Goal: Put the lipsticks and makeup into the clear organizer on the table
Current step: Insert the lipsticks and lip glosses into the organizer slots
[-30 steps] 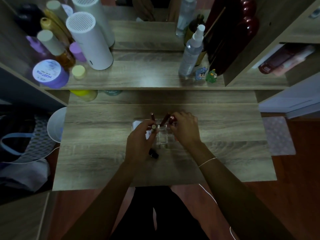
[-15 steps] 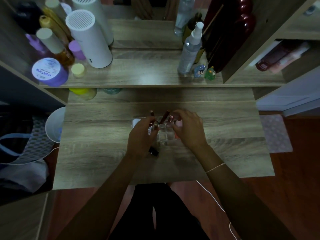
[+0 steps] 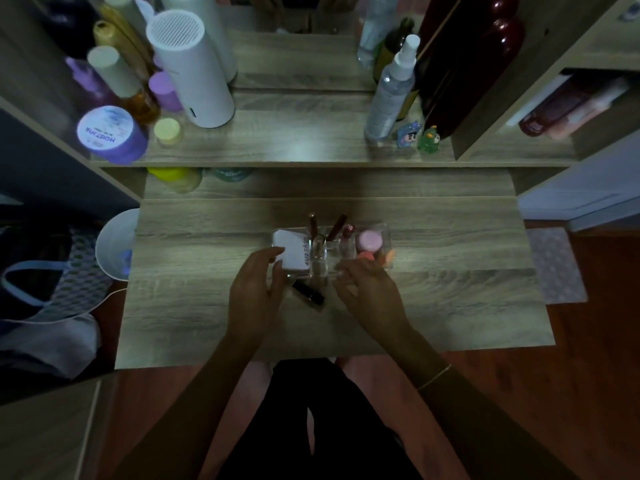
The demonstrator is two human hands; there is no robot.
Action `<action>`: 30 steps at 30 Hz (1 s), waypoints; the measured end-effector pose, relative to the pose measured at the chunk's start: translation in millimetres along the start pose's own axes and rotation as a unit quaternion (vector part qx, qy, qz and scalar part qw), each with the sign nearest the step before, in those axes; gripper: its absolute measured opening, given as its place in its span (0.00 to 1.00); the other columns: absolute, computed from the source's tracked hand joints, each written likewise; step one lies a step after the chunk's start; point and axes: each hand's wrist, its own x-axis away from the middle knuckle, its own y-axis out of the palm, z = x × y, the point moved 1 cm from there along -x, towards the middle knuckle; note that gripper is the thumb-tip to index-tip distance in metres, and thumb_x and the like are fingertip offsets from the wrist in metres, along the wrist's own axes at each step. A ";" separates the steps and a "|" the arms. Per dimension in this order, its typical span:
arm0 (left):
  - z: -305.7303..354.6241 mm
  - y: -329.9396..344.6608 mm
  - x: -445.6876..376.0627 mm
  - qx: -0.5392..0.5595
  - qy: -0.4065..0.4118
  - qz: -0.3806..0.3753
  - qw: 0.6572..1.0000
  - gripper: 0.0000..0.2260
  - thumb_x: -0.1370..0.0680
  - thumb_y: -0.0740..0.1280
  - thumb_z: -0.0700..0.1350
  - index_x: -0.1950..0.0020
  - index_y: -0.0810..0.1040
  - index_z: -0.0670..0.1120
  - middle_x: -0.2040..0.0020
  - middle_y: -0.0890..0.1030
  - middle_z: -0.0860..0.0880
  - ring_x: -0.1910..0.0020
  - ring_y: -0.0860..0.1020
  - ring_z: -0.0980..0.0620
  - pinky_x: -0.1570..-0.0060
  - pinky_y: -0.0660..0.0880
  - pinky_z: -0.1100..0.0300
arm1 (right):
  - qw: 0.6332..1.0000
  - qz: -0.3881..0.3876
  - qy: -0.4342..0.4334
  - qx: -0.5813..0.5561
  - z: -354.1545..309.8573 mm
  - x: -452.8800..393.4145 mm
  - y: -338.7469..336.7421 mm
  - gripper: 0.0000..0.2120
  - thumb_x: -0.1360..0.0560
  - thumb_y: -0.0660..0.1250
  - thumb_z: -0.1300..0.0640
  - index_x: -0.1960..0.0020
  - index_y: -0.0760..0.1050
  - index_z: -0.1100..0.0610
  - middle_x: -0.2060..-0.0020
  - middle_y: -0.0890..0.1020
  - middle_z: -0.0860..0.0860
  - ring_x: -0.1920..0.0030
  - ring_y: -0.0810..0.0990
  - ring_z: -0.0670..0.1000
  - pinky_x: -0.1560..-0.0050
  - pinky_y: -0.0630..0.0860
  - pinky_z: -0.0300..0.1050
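Surface: dim wood-grain table (image 3: 450, 299), cluttered shelf (image 3: 298, 140) above.
Organizer: clear organizer (image 3: 387, 237), frame centre, long axis left-right.
Lipsticks: upright tubes (image 3: 337, 225) inside; black lipstick (image 3: 308, 292) lying diagonally in front.
Hands: left hand (image 3: 256, 296) fingers touching white compact (image 3: 291, 252), clasp unclear; right hand (image 3: 367, 289) loosely curled, empty.

shelf: white cylinder (image 3: 194, 69) | spray bottle (image 3: 391, 88) | purple jar (image 3: 109, 133) | floor: white bowl (image 3: 116, 244)

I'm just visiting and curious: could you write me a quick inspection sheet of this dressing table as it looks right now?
Surface: wooden table, mostly bare.
Job's things: clear organizer holds a white case, upright lipsticks and a pink jar; a black lipstick lies outside it.
Clutter: bottles and a white cylinder on the shelf.
Hands: left hand touches the white case; right hand at the organizer's front.
Cables: thin white cord at left.
Surroundings: bag, red floor.
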 end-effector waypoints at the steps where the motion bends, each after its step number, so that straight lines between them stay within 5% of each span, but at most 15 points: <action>1: -7.1 -1.7 4.1 -0.011 0.003 0.003 1.000 0.11 0.20 0.59 0.46 0.38 0.72 0.49 0.42 0.79 0.47 0.45 0.74 0.57 0.47 0.69 0.65 | 1.000 -0.018 -0.015 0.005 -3.0 2.1 6.6 0.08 0.28 0.70 0.60 0.49 0.80 0.57 0.56 0.83 0.55 0.58 0.81 0.54 0.59 0.75 0.44; 7: -41.0 3.8 22.1 -0.111 0.020 -0.086 0.990 0.23 0.21 0.56 0.44 0.27 0.61 0.38 0.27 0.65 0.39 0.26 0.59 0.44 0.27 0.56 0.46 | 0.994 -0.104 -0.027 0.034 -16.8 3.7 48.8 0.10 0.24 0.66 0.52 0.45 0.79 0.54 0.51 0.83 0.52 0.51 0.80 0.53 0.53 0.75 0.48; 11: -49.2 12.4 29.7 -0.162 0.026 -0.168 0.972 0.27 0.22 0.54 0.47 0.25 0.52 0.39 0.23 0.55 0.39 0.25 0.45 0.45 0.26 0.47 0.46 | 0.992 -0.051 -0.049 0.104 -18.8 7.7 62.6 0.10 0.31 0.75 0.53 0.51 0.80 0.53 0.58 0.84 0.50 0.59 0.81 0.52 0.63 0.76 0.42; 15: -55.9 17.6 33.7 -0.186 0.048 -0.208 0.959 0.28 0.21 0.53 0.49 0.24 0.51 0.40 0.23 0.54 0.39 0.24 0.47 0.42 0.27 0.48 0.43 | 0.991 -0.058 -0.053 0.105 -14.8 13.0 67.8 0.14 0.31 0.74 0.56 0.47 0.79 0.57 0.54 0.83 0.54 0.56 0.82 0.56 0.62 0.79 0.47; 18: -59.6 19.5 32.0 -0.197 0.052 -0.216 0.955 0.29 0.22 0.51 0.51 0.24 0.51 0.40 0.24 0.56 0.38 0.24 0.52 0.40 0.28 0.51 0.40 | 0.991 -0.099 -0.043 0.073 -11.3 12.4 64.1 0.17 0.29 0.72 0.57 0.42 0.78 0.58 0.48 0.82 0.57 0.48 0.80 0.59 0.51 0.78 0.51; 20: -61.9 21.5 30.1 -0.200 0.059 -0.221 0.953 0.29 0.22 0.51 0.52 0.24 0.50 0.41 0.24 0.56 0.38 0.24 0.51 0.40 0.28 0.50 0.42 | 0.993 -0.111 -0.020 0.025 -8.1 14.6 54.9 0.15 0.29 0.72 0.54 0.43 0.80 0.56 0.49 0.83 0.55 0.48 0.79 0.56 0.49 0.74 0.46; 25: -68.2 29.2 28.7 -0.186 0.068 -0.224 0.954 0.29 0.22 0.53 0.51 0.24 0.50 0.40 0.24 0.58 0.38 0.25 0.52 0.40 0.27 0.51 0.41 | 0.985 0.003 0.133 -0.111 -0.5 15.8 21.7 0.13 0.34 0.75 0.56 0.61 0.74 0.41 0.67 0.78 0.44 0.66 0.77 0.44 0.65 0.68 0.31; 27: -70.9 31.4 29.7 -0.177 0.069 -0.224 0.956 0.29 0.23 0.53 0.50 0.25 0.52 0.40 0.25 0.60 0.38 0.25 0.55 0.39 0.28 0.51 0.41 | 0.979 0.071 0.151 -0.119 0.6 8.3 9.9 0.13 0.34 0.76 0.56 0.61 0.72 0.45 0.68 0.79 0.46 0.66 0.78 0.44 0.65 0.69 0.27; 30: -72.4 33.8 31.1 -0.177 0.075 -0.211 0.958 0.29 0.23 0.54 0.50 0.25 0.52 0.40 0.26 0.62 0.38 0.26 0.60 0.38 0.29 0.54 0.41 | 0.972 0.128 0.146 -0.130 -3.1 -8.8 -3.5 0.09 0.31 0.75 0.56 0.54 0.76 0.54 0.64 0.81 0.49 0.63 0.79 0.46 0.60 0.76 0.38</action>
